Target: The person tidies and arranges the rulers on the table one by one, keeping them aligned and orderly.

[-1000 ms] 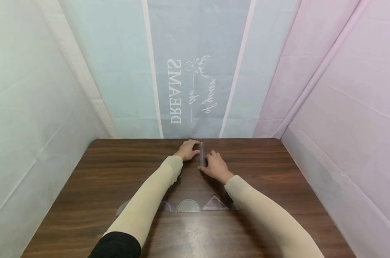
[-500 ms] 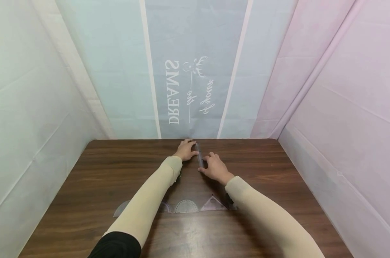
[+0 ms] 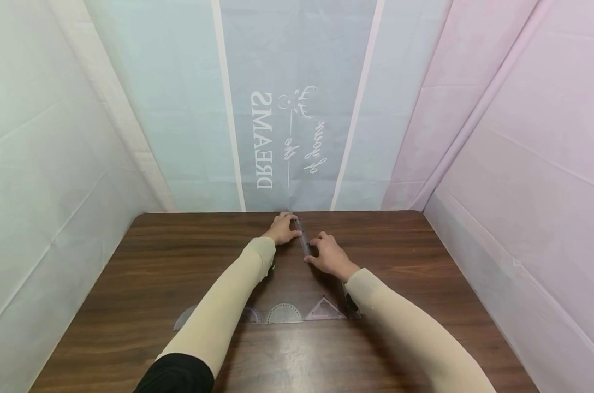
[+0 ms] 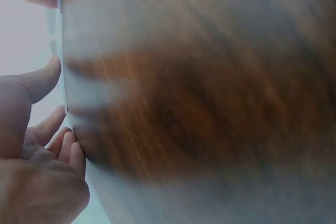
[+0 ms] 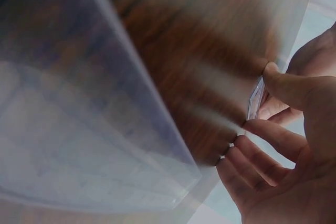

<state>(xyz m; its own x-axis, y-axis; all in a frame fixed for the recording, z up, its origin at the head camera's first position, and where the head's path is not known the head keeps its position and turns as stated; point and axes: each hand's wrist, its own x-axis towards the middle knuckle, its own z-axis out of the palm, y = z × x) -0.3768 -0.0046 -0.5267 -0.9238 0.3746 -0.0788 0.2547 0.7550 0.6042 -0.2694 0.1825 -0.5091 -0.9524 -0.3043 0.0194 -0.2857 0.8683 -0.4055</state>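
Note:
A clear ruler [image 3: 303,239] lies near the middle of the table's far side, its far end slanting left. My left hand [image 3: 281,228] holds it at the far end, with thumb and forefinger along its left edge. At the near end, my right hand [image 3: 330,255] grips the ruler between thumb and forefinger. The right wrist view shows part of the ruler [image 5: 255,99] between that thumb and forefinger; my other right fingertips rest on the wood. In the left wrist view, the left hand's fingertips [image 4: 77,150] reach down to the table.
Nearer me lie a clear protractor [image 3: 284,314], a triangular set square [image 3: 325,310] and a purple-marked protractor [image 3: 251,315] partly behind my left arm. Another clear curved piece [image 3: 183,318] shows left of that arm. Clear plastic [image 5: 105,129] fills the right wrist view's foreground.
The ruler has turned from nearly straight to slanted, its far end swinging left. My left hand has shifted slightly left with it; the right hand stays near the same spot.

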